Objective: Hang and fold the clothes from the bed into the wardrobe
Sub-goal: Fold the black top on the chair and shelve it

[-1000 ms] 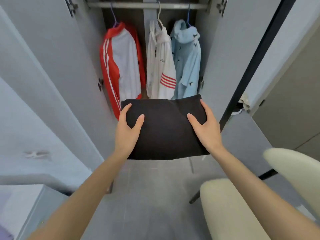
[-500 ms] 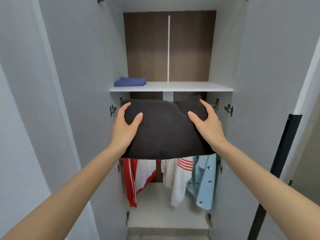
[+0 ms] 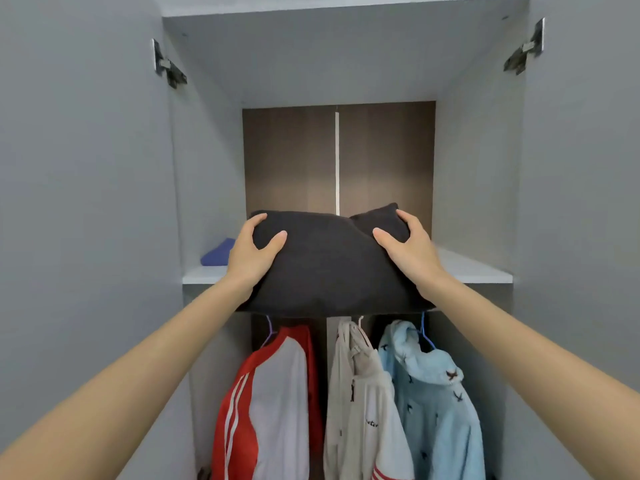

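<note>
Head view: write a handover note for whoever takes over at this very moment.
Left hand grips the left end of the folded black garment; right hand grips its right end.
The garment is held at the upper shelf; whether it rests there cannot be told.
Done: folded blue garment lies at the shelf's left; red-and-white jacket, white jacket and light blue hoodie hang below.
Left: set the black garment down and let go. The bed is out of view.
</note>
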{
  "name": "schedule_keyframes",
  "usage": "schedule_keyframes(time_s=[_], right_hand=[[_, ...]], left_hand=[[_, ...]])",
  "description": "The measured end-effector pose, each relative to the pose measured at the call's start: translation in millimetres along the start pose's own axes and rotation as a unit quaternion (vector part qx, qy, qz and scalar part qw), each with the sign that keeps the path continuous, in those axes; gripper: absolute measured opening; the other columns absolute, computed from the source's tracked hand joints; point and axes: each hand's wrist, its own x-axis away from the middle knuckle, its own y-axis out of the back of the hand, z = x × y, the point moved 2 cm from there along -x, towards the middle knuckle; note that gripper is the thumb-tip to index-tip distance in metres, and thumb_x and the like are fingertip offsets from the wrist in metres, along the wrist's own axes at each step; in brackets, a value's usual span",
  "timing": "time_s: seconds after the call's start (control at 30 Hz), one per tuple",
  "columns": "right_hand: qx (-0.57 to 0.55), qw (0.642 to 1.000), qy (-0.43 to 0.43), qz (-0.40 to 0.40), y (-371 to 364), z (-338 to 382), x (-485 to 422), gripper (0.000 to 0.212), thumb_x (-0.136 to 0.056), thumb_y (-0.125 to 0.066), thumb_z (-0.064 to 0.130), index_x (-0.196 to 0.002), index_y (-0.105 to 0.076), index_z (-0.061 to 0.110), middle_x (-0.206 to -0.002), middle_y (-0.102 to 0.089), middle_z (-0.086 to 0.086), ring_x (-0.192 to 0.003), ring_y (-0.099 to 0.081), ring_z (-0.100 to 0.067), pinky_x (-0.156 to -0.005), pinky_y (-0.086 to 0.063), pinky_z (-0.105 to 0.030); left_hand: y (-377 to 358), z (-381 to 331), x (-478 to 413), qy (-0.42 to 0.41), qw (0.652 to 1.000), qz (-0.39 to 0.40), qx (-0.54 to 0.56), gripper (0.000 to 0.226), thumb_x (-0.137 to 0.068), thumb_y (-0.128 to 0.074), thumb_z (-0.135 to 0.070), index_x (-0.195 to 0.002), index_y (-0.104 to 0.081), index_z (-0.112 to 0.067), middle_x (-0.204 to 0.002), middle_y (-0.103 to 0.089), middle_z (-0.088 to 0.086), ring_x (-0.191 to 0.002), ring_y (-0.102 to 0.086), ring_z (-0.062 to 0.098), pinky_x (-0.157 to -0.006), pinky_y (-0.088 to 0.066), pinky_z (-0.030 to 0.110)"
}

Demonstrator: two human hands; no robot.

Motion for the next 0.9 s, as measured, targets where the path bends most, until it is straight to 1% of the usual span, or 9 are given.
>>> schedule_keyframes(time_s=[0.1, 0.2, 0.33, 0.4, 0.5, 0.57, 0.67, 0.73, 0.9], right_hand=[[0.009, 1.000, -0.015, -0.002, -11, -16, -45, 0.066, -0.088, -0.063, 0.043, -0.146, -0.034, 0.029, -0.141, -0.049, 0.005, -0.126, -0.048, -0.021, -0.106, -0.042, -0.045], [0.030, 0.999, -0.026, -0.010, -23, -33, -84, 0.066, -0.087, -0.063, 0.044, -0.145, -0.034, 0.031, -0.139, -0.050, 0.005, -0.126, -0.049, -0.022, -0.106, -0.041, -0.043], [0.054, 0.997, -0.043, -0.015, -43, -60, -132, 0.065, -0.089, -0.061, 0.045, -0.145, -0.033, 0.030, -0.140, -0.050, 0.003, -0.126, -0.048, -0.025, -0.107, -0.040, -0.045], [0.059, 0.997, -0.053, -0.018, -54, -76, -155, 0.065, -0.089, -0.061, 0.045, -0.145, -0.034, 0.029, -0.140, -0.049, 0.002, -0.126, -0.048, -0.025, -0.107, -0.040, -0.044], [0.063, 0.995, -0.077, -0.025, -72, -101, -189, 0.065, -0.087, -0.062, 0.045, -0.145, -0.035, 0.030, -0.139, -0.051, 0.002, -0.124, -0.050, -0.024, -0.103, -0.042, -0.038], [0.063, 0.993, -0.096, -0.026, -83, -118, -209, 0.065, -0.087, -0.062, 0.045, -0.144, -0.036, 0.029, -0.138, -0.052, 0.001, -0.122, -0.051, -0.024, -0.101, -0.042, -0.035], [0.067, 0.990, -0.120, -0.023, -99, -143, -235, 0.066, -0.087, -0.063, 0.045, -0.144, -0.035, 0.028, -0.136, -0.053, 0.000, -0.122, -0.051, -0.025, -0.103, -0.042, -0.037], [0.046, 0.989, -0.137, -0.015, -109, -158, -249, 0.064, -0.088, -0.063, 0.044, -0.144, -0.036, 0.025, -0.135, -0.053, -0.001, -0.121, -0.052, -0.025, -0.105, -0.042, -0.040], [0.023, 0.986, -0.163, 0.026, -128, -181, -268, 0.058, -0.094, -0.056, 0.043, -0.144, -0.038, 0.020, -0.135, -0.052, -0.003, -0.115, -0.052, -0.022, -0.098, -0.043, -0.034]], left_hand=[[-21, 20, -46, 0.008, 1.000, 0.013, -0.005, 0.057, -0.089, -0.066, -0.035, -0.140, -0.042, -0.027, -0.125, -0.049, -0.011, -0.111, -0.048, 0.008, -0.090, -0.040, 0.023], [-40, 44, -89, 0.013, 1.000, 0.020, -0.009, 0.056, -0.089, -0.066, -0.035, -0.140, -0.042, -0.026, -0.131, -0.048, -0.008, -0.111, -0.047, 0.009, -0.091, -0.042, 0.025], [-65, 78, -142, 0.024, 0.999, 0.038, -0.011, 0.056, -0.090, -0.065, -0.033, -0.140, -0.042, -0.025, -0.136, -0.048, -0.002, -0.117, -0.049, 0.015, -0.099, -0.044, 0.033], [-77, 96, -167, 0.030, 0.998, 0.048, -0.009, 0.056, -0.090, -0.065, -0.031, -0.140, -0.042, -0.024, -0.138, -0.048, 0.000, -0.119, -0.049, 0.018, -0.099, -0.044, 0.034], [-95, 125, -202, 0.047, 0.997, 0.065, -0.005, 0.056, -0.090, -0.066, -0.031, -0.140, -0.043, -0.023, -0.139, -0.048, 0.001, -0.121, -0.049, 0.020, -0.094, -0.044, 0.030], [-106, 144, -225, 0.059, 0.995, 0.077, -0.015, 0.056, -0.090, -0.066, -0.030, -0.141, -0.043, -0.022, -0.141, -0.047, 0.003, -0.122, -0.049, 0.022, -0.096, -0.044, 0.032], [-120, 169, -256, 0.074, 0.991, 0.099, -0.042, 0.056, -0.091, -0.065, -0.029, -0.141, -0.043, -0.020, -0.142, -0.045, 0.006, -0.125, -0.047, 0.026, -0.102, -0.043, 0.038], [-127, 184, -271, 0.084, 0.988, 0.111, -0.065, 0.054, -0.091, -0.064, -0.027, -0.141, -0.043, -0.018, -0.143, -0.044, 0.008, -0.127, -0.045, 0.028, -0.102, -0.042, 0.037], [-126, 205, -292, 0.068, 0.967, 0.140, -0.203, 0.052, -0.094, -0.059, -0.031, -0.140, -0.043, -0.013, -0.145, -0.044, 0.010, -0.132, -0.041, 0.030, -0.104, -0.037, 0.038]])
